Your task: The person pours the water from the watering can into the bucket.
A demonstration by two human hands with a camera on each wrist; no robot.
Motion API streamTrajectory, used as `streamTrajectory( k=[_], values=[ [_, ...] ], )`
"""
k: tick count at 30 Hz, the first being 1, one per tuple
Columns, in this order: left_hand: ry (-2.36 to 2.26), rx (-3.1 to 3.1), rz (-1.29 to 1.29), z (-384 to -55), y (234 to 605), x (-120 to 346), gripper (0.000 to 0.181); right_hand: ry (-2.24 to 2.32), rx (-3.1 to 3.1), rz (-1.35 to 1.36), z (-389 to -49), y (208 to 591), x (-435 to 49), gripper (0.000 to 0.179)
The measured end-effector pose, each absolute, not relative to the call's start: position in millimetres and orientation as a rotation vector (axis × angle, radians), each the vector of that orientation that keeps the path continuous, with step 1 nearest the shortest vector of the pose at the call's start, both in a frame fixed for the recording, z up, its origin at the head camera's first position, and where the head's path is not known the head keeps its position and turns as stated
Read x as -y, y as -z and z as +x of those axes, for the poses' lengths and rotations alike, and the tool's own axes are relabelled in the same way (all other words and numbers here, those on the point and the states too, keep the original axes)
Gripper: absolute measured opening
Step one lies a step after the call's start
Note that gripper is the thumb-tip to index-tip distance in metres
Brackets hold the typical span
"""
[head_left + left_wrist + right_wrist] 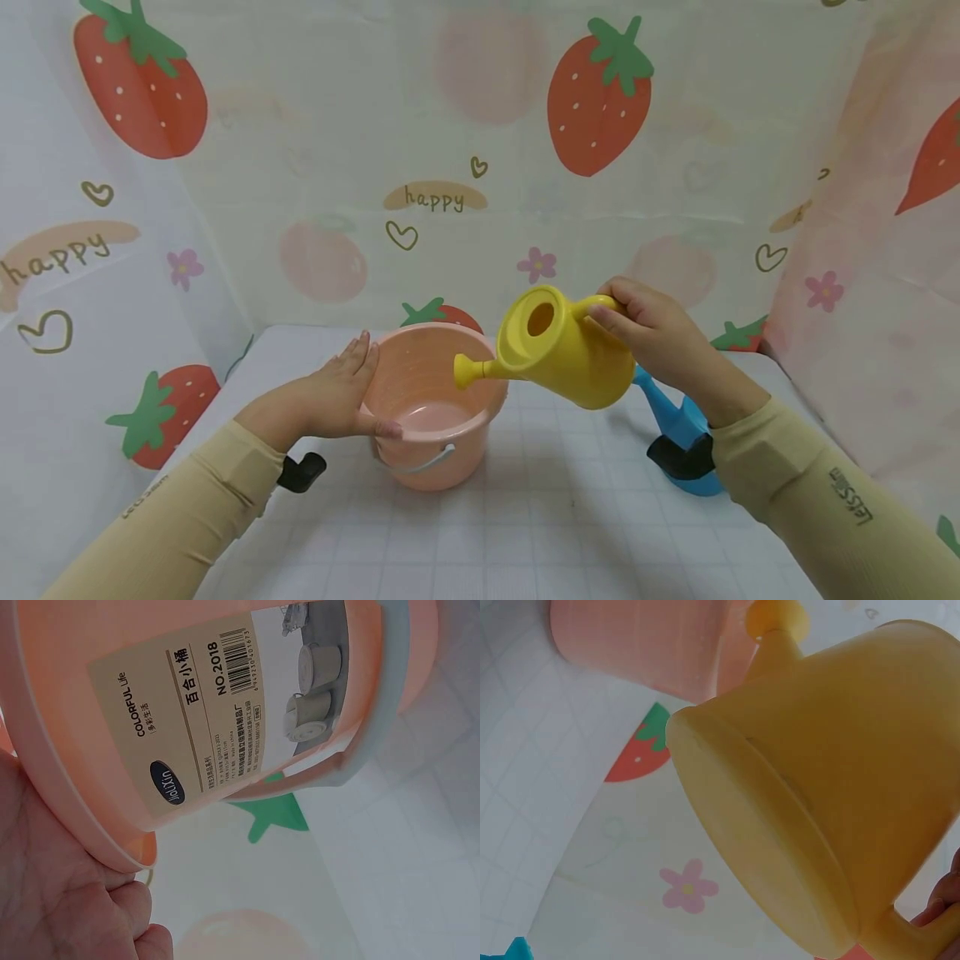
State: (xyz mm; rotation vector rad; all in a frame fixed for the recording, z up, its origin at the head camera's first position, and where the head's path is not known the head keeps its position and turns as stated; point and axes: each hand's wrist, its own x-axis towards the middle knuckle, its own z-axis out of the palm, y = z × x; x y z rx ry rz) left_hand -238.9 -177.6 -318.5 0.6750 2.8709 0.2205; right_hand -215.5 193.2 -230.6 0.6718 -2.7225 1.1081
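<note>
A yellow watering can (577, 358) hangs tilted in the air, its spout (474, 371) pointing left over the pink bucket's opening. My right hand (652, 329) grips the can's handle. The pink bucket (442, 462) stands on the table with its pale handle (427, 460) hanging at the front. My left hand (337, 392) rests against the bucket's left rim, fingers straight and thumb at the front edge. In the left wrist view a paper label (202, 712) covers part of the bucket's side. The right wrist view shows the can's base (757, 832); no water is visible leaving the spout.
A blue watering can (682, 425) stands on the table at the right, partly hidden behind my right wrist. The white table (525, 533) has a faint grid. Strawberry-printed cloth (330, 150) hangs behind and along both sides.
</note>
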Motion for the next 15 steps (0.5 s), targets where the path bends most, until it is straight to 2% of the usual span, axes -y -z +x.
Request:
streamTrajectory(
  k=[15],
  values=[
    [-0.246, -2.874, 0.669, -242.1, 322.6, 177.5, 0.132, -1.055, 2.749, 0.680, -221.4, 229.3, -188.3, 0.029]
  ],
)
